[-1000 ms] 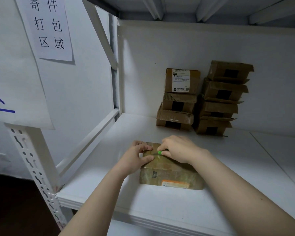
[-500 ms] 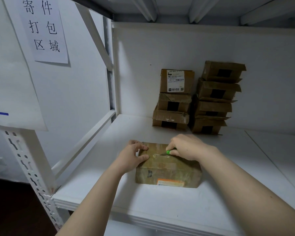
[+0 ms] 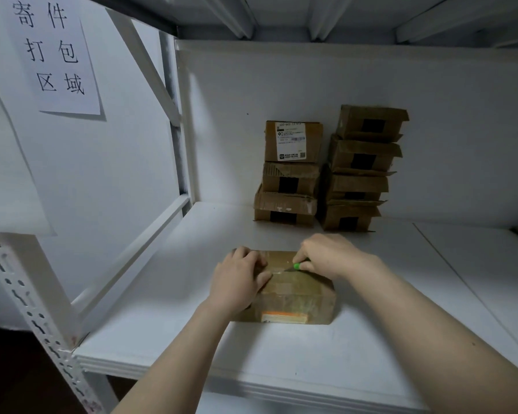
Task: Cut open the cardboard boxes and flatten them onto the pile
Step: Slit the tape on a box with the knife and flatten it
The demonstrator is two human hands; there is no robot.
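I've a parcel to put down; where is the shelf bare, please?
Bare shelf lies right of the taped box up to the seam, and left of it toward the slanted rail. Crowded: box stacks by the back wall; left hand and right hand's cutter on the box.

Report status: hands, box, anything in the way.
Left hand grips box end. Right hand grips green cutter, blade on tape. Left thumb near blade's path.
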